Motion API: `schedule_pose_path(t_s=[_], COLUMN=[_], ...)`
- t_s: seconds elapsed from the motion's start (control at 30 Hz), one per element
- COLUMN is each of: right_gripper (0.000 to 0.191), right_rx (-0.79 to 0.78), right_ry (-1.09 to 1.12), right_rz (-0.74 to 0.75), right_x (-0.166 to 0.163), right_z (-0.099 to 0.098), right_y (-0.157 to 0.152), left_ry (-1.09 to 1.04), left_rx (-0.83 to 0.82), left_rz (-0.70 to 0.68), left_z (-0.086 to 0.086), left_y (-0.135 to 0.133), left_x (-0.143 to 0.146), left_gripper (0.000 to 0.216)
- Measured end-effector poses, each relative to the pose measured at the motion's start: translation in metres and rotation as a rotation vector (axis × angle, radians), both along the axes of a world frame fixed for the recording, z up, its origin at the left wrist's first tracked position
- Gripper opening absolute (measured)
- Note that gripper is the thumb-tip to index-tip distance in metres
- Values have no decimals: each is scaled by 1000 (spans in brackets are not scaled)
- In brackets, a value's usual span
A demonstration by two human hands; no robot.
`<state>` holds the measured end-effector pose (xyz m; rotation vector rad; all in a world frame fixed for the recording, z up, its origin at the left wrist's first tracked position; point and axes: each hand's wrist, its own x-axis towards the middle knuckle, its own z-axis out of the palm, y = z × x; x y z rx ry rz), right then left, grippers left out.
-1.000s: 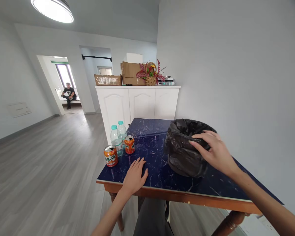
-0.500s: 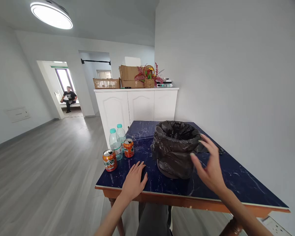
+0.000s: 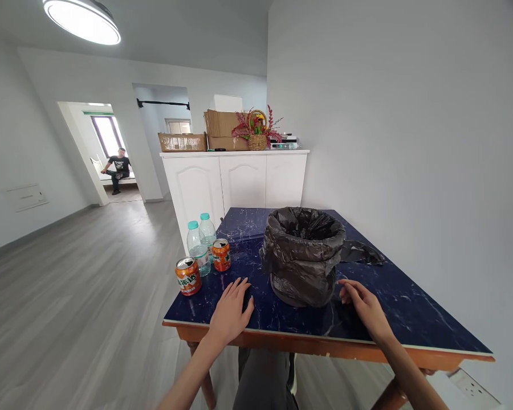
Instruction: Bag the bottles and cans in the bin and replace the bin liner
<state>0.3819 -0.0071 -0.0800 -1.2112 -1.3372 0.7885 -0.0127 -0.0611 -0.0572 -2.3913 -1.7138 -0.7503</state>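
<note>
A round bin lined with a black plastic bag (image 3: 301,267) stands upright on the dark blue marbled table (image 3: 256,316), its bag folded over the rim. To its left, my left hand (image 3: 231,310) lies flat on the tabletop, fingers stretched out and holding nothing. Close by the bin's right side rests my right hand (image 3: 363,304), empty, with its fingers loosely curled in. Beyond my left hand are two orange drink cans, a nearer one (image 3: 188,277) and a farther one (image 3: 221,255). Beside them stand two clear bottles with teal caps, a front one (image 3: 199,253) and a rear one (image 3: 208,233).
A loose tail of black bag (image 3: 363,253) trails across the table right of the bin. Behind the table, a white cabinet (image 3: 243,181) bears cardboard boxes (image 3: 222,128) and a flower basket (image 3: 257,141). A wall (image 3: 389,142) runs along the right. Someone (image 3: 118,166) sits in the far room.
My right hand has left the bin's upper right side, dropping to the tabletop while its fingers curled in. The left hand stays put. The view has shifted slightly.
</note>
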Motion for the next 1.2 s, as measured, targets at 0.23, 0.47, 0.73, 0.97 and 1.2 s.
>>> schedule_pose_path(t_s=[0.23, 0.47, 0.73, 0.97, 1.2], right_gripper=[57, 43, 41, 46, 48], right_rx=[19, 12, 13, 2, 0], right_ry=[-26, -33, -48, -80, -111], right_rz=[-18, 2, 3, 13, 28], right_x=[-1, -1, -1, 0, 1], right_z=[-3, -2, 2, 6, 3], right_y=[-1, -3, -5, -9, -8], left_ry=[-7, -12, -7, -19, -33], left_rx=[29, 10, 0, 8, 21], left_rz=[-11, -2, -2, -1, -10], left_z=[-2, -1, 1, -1, -2], left_y=[1, 0, 0, 2, 3], left_x=[-3, -2, 0, -1, 0], left_gripper=[39, 40, 38, 37, 37])
